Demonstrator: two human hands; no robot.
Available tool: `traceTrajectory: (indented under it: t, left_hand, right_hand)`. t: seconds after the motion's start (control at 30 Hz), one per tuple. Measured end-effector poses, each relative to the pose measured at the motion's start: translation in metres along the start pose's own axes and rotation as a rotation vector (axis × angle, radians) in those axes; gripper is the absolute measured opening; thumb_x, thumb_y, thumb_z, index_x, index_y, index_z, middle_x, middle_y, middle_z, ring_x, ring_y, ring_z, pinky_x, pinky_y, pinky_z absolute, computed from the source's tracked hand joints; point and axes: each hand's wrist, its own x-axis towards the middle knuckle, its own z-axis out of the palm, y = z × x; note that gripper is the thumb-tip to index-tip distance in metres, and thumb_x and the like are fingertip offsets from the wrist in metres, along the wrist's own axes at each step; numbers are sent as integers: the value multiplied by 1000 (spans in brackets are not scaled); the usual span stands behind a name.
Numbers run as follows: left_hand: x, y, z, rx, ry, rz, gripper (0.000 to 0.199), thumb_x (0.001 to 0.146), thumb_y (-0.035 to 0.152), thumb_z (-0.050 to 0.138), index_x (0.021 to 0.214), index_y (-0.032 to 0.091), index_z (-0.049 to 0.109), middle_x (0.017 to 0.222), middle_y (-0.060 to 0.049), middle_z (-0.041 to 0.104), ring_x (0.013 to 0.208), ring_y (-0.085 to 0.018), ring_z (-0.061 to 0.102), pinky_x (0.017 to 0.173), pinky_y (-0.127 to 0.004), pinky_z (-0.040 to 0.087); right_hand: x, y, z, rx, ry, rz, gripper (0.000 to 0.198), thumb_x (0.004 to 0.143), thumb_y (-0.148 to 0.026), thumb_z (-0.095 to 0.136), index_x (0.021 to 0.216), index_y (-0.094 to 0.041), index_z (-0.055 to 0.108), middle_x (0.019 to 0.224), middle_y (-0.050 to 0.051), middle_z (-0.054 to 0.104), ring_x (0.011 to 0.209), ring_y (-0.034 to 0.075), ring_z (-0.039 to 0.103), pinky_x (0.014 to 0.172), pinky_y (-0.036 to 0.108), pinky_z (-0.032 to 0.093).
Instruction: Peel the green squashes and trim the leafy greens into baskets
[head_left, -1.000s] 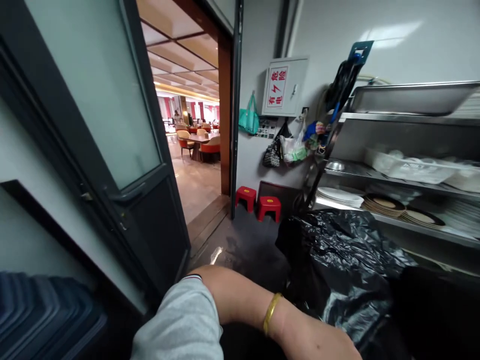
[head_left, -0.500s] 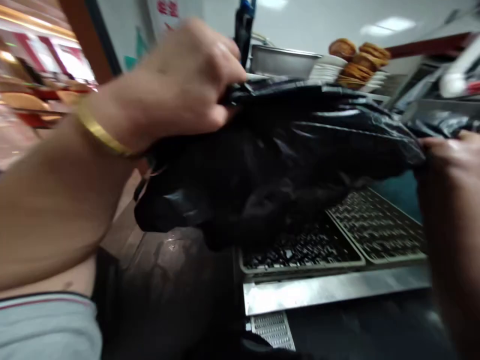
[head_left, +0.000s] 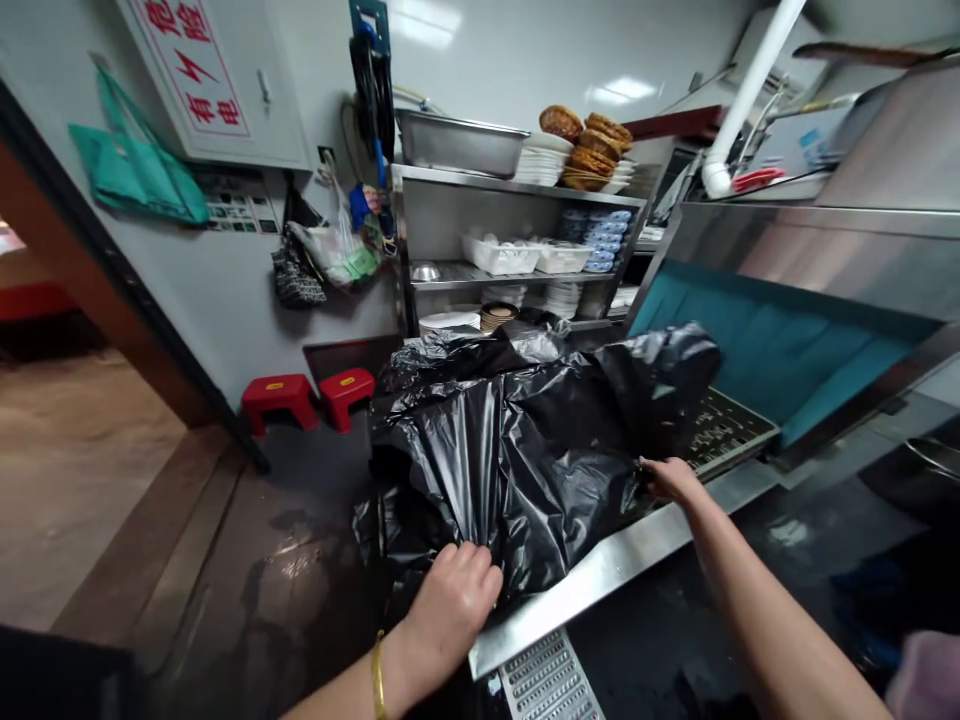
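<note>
A large black plastic bag [head_left: 555, 450] is spread in folds over a metal-edged counter. My left hand [head_left: 461, 595], above a gold bangle [head_left: 378, 680], is closed on the bag's near edge. Farther right, my right hand [head_left: 670, 478] pinches the bag's right-hand edge, close to the counter's steel rim [head_left: 592, 580]. Under the bag, most of the counter top is hidden; part of a green dish rack [head_left: 739, 430] shows at the right.
Behind the bag stands a steel shelf [head_left: 517, 178] with stacked plates, white baskets and a metal pan. Two red stools [head_left: 279, 400] are at the left on a wet floor. A dishwashing machine with a teal curtain [head_left: 780, 330] stands right. A metal grate [head_left: 551, 680] lies below.
Both hands have moved down and away from the camera, and the bag, earlier held stretched up in the air, now lies over the counter. My view has widened.
</note>
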Motion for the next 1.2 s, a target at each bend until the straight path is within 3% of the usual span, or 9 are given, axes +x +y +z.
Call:
traceTrajectory:
  t: [0.1,0.23,0.3,0.4,0.5,0.63,0.87,0.97,1.2]
  left_hand:
    - [-1,-5,-24,-63,-181,37,8,80,12,49,82,16,56,88,-10,61,80,-24,55,70,-37,44]
    - [6,-44,-69,-466,-309,169,45,67,48,68,98,18,58,104,-9,62,90,-23,57,79,-33,46]
    - [24,-78,-86,-636,-241,143,43,75,51,59,104,20,59,103,-6,64,91,-19,59,80,-28,47]
    - [64,-132,-86,-478,7,-196,47,82,52,48,113,17,55,119,-11,59,109,-24,53,94,-34,40]
    - [98,-172,-62,-256,-190,-424,60,82,59,41,116,11,53,122,-19,56,113,-32,52,93,-42,40]
    - [114,-190,-36,-131,-309,-437,69,79,67,36,114,9,52,112,-21,62,105,-38,56,88,-51,40]
    - [126,-185,-20,-66,-418,-472,76,60,68,58,107,9,54,110,-25,61,100,-40,57,82,-46,44]
    - [128,-182,-21,-276,-558,-427,52,57,56,64,86,13,59,100,-17,66,91,-34,61,74,-36,46]
    - [147,-113,-129,-605,-388,-107,13,56,20,45,68,17,50,67,3,59,66,-18,56,57,-25,40]
  right_hand:
    - [-10,-19,-40,-186,5,-67,21,68,-25,59,81,-11,67,73,17,66,81,37,64,73,49,48]
    - [-21,-101,-56,-415,-8,-654,40,84,-33,47,122,-23,52,116,11,59,101,27,59,82,39,47]
    - [-14,-154,-39,-399,-168,-891,42,84,-34,51,124,-24,50,119,7,58,107,24,56,88,35,45]
    - [13,-216,11,-366,-365,-880,44,83,-38,56,123,-21,53,122,8,57,112,23,53,96,32,40]
    - [33,-236,64,-388,-393,-767,44,85,-40,53,117,-11,57,115,15,61,106,28,57,92,36,44]
    - [16,-198,79,-319,-323,-706,47,88,-39,47,125,-12,49,122,16,56,112,26,54,96,36,41]
    - [-86,-74,20,35,-15,-575,40,90,-43,36,115,-17,52,111,11,61,104,23,59,90,40,49]
    - [-119,-38,14,129,3,-509,37,87,-45,43,110,-18,56,103,11,65,96,23,64,80,38,55]
    - [-136,-29,-43,351,139,-500,30,84,-38,53,109,-21,58,101,9,66,91,21,65,74,33,57]
